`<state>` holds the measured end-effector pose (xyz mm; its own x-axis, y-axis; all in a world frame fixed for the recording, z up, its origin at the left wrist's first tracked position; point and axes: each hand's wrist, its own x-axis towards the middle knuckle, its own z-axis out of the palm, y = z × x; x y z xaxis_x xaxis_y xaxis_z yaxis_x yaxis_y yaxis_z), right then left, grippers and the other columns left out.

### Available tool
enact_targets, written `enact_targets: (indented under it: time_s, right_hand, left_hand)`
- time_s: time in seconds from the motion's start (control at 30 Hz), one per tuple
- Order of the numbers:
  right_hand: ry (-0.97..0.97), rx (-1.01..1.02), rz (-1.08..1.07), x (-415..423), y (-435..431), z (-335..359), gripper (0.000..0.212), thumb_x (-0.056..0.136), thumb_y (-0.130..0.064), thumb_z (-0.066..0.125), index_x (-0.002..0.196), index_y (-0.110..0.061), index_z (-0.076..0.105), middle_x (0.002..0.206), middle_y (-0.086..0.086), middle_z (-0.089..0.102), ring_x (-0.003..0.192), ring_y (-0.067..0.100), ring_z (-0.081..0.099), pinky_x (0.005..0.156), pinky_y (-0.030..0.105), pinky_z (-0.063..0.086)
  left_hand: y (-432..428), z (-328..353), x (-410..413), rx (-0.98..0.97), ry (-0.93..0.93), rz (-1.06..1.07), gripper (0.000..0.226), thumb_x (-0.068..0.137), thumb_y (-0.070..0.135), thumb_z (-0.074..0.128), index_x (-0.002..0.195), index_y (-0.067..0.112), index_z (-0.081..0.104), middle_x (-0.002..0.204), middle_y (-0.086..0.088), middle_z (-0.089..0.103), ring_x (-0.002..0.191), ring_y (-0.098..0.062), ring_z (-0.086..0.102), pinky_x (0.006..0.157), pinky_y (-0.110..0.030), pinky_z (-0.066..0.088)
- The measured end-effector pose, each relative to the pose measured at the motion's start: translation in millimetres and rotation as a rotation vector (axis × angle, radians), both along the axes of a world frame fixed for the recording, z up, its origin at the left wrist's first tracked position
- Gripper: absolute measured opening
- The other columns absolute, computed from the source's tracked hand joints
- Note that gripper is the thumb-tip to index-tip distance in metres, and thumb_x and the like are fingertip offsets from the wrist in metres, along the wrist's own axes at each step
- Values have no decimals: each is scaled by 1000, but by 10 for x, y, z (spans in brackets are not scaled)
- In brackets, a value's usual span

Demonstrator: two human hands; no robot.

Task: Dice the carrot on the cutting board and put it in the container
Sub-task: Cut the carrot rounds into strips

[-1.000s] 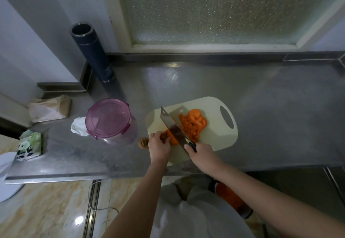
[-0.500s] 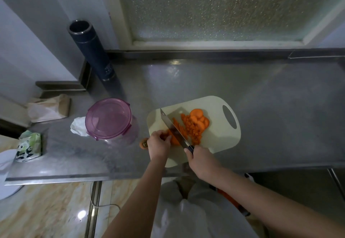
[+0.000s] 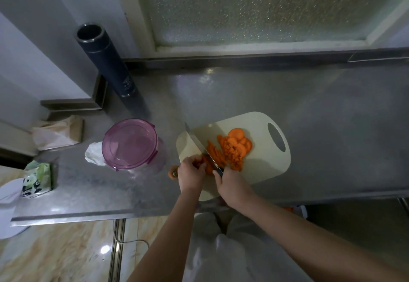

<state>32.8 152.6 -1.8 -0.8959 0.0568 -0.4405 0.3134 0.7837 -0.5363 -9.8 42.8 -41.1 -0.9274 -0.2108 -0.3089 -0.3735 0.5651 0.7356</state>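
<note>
One knife (image 3: 200, 146), one board (image 3: 261, 166), one container (image 3: 129, 144)

On cream cutting board (image 3: 261, 166): knife (image 3: 197, 142) in right hand (image 3: 232, 184), carrot (image 3: 234, 149) under left hand (image 3: 191, 175), lidded container (image 3: 129, 144) alongside

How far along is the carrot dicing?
Done: most of the carrot lies cut in a pile on the cutting board. In hand: the right hand grips the knife, blade at the carrot piece the left hand holds. Left: round slices at the pile's far end need dicing, and the container is lidded, so nothing looks transferred.
</note>
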Motion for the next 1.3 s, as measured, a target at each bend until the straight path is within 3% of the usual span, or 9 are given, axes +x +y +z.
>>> enact_targets:
  time_s: [0.1, 0.2, 0.3, 0.53, 0.77, 1.0, 1.3]
  right_hand:
    - [-13, -29, -20, -79, -2, 10, 27, 98, -36, 41, 86, -14, 49, 67, -2, 49, 66, 20, 56, 59, 30, 44]
    - [-16, -47, -32, -111, 36, -15, 32, 98, -36, 42, 98, -6, 54, 83, 10, 60, 81, 30, 62, 72, 37, 51]
    - [-48, -103, -52, -146, 92, -6, 32, 97, -38, 44, 95, -8, 56, 89, 11, 62, 87, 30, 62, 80, 40, 51]
    - [-69, -131, -89, -138, 210, 140, 34, 98, -38, 42, 72, -16, 47, 69, 1, 50, 62, 15, 50, 55, 25, 39]
    - [-22, -171, -47, -46, 279, 323, 45, 99, -42, 37, 60, -18, 41, 58, -1, 45, 51, 11, 45, 50, 22, 34]
    - [-41, -169, -49, 76, 263, 324, 57, 99, -47, 28, 57, -13, 44, 56, 3, 46, 55, 18, 49, 57, 31, 39]
    - [-49, -113, -28, 198, 235, 239, 55, 100, -45, 27, 58, -14, 45, 62, 4, 50, 68, 24, 55, 64, 31, 40]
  left_hand:
    - [1, 3, 2, -6, 1, -15, 21, 82, 10, 66, 103, 10, 69, 99, -3, 67, 90, -14, 61, 74, -16, 39]
    - [-6, 10, -2, -14, 10, -21, 17, 82, 11, 66, 99, 10, 68, 94, -2, 68, 82, -11, 58, 72, -17, 40]
    - [-6, 19, 3, -10, 20, -21, 13, 82, 11, 67, 95, 10, 67, 88, -1, 67, 77, -10, 56, 68, -18, 41]
    - [-15, 3, 6, -3, 28, -22, 16, 81, 16, 69, 97, 12, 66, 87, 1, 64, 79, -12, 59, 66, -19, 41]
    - [1, -9, 59, 11, 71, -22, 18, 84, 15, 67, 101, 9, 65, 97, -3, 62, 82, -10, 54, 73, -18, 40]
    - [8, -23, 135, 33, 96, -8, 21, 84, 14, 66, 103, 6, 63, 98, -3, 56, 86, -15, 55, 77, -20, 43]
    - [16, -62, 137, 26, 85, 2, 20, 80, 10, 66, 100, 6, 63, 100, -9, 57, 90, -23, 57, 83, -31, 47]
